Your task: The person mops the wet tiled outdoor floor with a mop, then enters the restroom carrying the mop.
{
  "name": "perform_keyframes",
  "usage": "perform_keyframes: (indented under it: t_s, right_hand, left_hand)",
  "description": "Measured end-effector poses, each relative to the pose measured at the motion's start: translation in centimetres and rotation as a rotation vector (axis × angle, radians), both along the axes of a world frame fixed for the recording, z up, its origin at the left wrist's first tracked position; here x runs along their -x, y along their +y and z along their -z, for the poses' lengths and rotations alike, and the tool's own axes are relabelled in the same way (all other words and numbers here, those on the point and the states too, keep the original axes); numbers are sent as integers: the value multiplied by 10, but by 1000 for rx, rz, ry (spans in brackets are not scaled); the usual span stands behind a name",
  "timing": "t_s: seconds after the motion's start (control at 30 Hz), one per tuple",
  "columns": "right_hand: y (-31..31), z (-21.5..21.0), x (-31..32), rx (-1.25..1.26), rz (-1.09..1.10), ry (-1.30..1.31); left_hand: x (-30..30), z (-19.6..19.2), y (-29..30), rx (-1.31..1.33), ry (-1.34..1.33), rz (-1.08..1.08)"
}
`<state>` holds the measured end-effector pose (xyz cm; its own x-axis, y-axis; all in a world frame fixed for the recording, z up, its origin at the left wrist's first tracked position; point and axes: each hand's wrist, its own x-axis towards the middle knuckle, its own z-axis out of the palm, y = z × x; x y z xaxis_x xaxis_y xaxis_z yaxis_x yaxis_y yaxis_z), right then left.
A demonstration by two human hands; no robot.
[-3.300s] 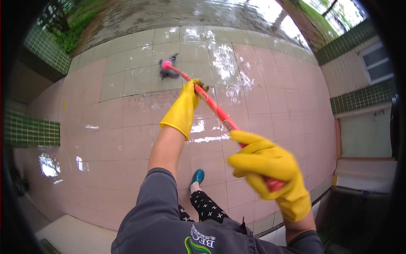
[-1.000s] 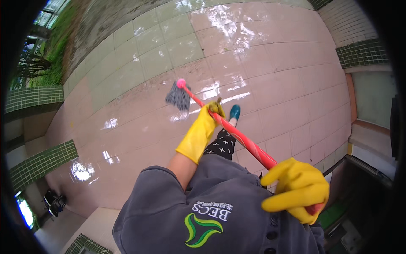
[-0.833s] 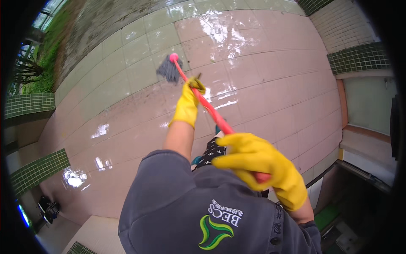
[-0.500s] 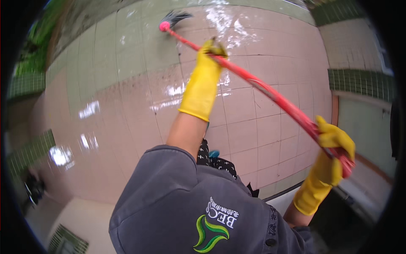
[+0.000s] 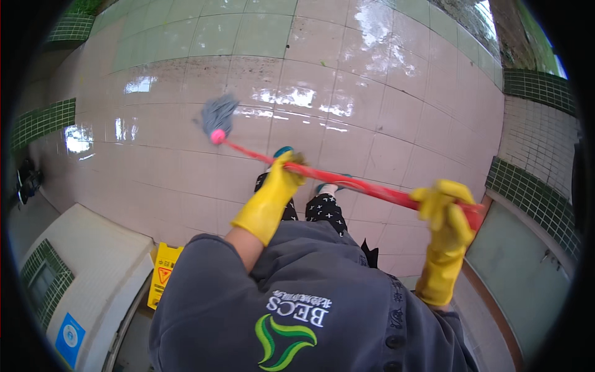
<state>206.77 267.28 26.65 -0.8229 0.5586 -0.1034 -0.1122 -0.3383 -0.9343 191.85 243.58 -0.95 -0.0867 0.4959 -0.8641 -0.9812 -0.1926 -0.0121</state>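
A mop with a red handle [image 5: 359, 185] slants across in front of me, its upper end at the right. My left hand [image 5: 286, 172], in a yellow rubber glove, is closed round the handle's lower part. Near the top end, my right hand [image 5: 443, 203] grips it, gloved in yellow too. The grey mop head [image 5: 220, 115], joined by a pink collar [image 5: 217, 136], is on the wet tiled floor [image 5: 353, 146] to the left, slightly blurred. My feet, in teal shoes [image 5: 282, 151], stand just beyond the handle, partly hidden by it.
A yellow warning sign [image 5: 162, 273] stands at the lower left beside a white wall [image 5: 102, 248]. Low ledges with green tiles [image 5: 539, 186] run along the right. A dark object [image 5: 28, 181] shows at the far left. Light glares off the floor.
The mop head has swung nearer to me and a little left, and the handle lies flatter. Both hands still hold it. My view has turned, bringing the warning sign into sight.
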Motion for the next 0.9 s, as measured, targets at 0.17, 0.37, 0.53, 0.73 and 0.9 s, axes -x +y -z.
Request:
perform_keyframes:
  t_s: [0.17,0.37,0.53,0.73,0.9]
  right_hand:
    - [6,-7,-6,-35,-453,-120]
    - [62,-26,-69,-107,-417,-12]
    - [120,-92,-89,-241,-328,-37]
    - [199,-105,-78,-760,-319,46]
    - [270,-58,-13,-1029,-512,-45]
  left_hand:
    - [-45,10,-38,421,14,-60]
    - [-80,33,34,273,16,161]
    - [-93,-17,172,-2,22,221]
    - [-72,-30,380,-252,162,15]
    - [13,13,547,-323,85,-125]
